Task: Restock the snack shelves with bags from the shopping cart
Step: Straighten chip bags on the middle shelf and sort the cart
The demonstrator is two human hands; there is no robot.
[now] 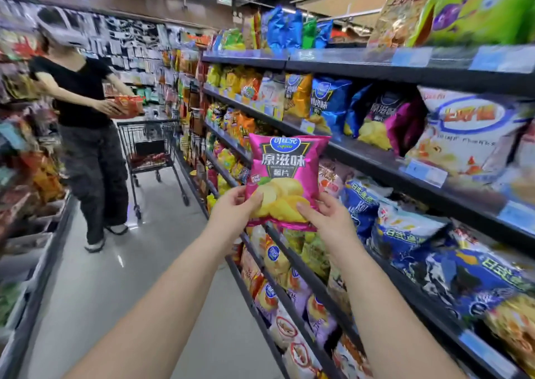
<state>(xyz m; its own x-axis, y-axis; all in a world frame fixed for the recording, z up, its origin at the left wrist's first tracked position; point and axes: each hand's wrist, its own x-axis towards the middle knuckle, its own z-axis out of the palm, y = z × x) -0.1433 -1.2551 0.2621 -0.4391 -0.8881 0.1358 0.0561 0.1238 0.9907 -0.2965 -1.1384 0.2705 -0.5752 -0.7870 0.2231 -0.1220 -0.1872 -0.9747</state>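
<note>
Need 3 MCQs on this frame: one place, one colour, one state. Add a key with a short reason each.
1. Where does the shopping cart stand?
A. Down the aisle, next to the other person
B. Right beneath the camera
C. Out of view

2. What is the main colour of the held chip bag?
A. Green
B. Pink
C. Orange

3. How is that bag held?
A. By one hand alone
B. It lies on a shelf
C. By both hands, at its lower edge

Key: 1 A, the cart stands beside the other person; 2 B, its foil is pink; 3 C, the left hand and right hand grip its bottom corners.
</note>
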